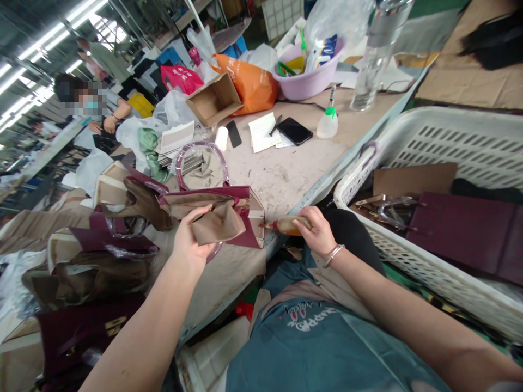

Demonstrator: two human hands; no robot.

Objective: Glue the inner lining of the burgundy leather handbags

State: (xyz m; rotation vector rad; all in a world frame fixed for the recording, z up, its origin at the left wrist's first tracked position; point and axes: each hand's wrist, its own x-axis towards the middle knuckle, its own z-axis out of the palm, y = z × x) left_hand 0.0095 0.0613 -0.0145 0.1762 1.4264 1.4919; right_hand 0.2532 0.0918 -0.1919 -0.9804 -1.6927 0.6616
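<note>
My left hand (pixel 193 231) is closed on a burgundy handbag (pixel 254 215), gripping its brown lining (pixel 220 224), which is pulled partly out. The bag lies tilted on the table, its plastic-wrapped round handle (pixel 201 146) standing up behind. In my right hand (pixel 316 231) is a squeeze bottle (pixel 288 225) with a red nozzle. The nozzle's tip points left, at or very close to the bag's side edge; whether it touches I cannot tell. My left fingertips are partly hidden by the lining.
More burgundy bags (pixel 118 239) crowd the table's left side. A white basket (pixel 429 117) holding burgundy pieces stands at right. Toward the back are a phone (pixel 295 130), a green-capped bottle (pixel 327 124), a purple basin (pixel 304 84) and a cardboard box (pixel 214 100). A co-worker (pixel 104 111) sits at far left.
</note>
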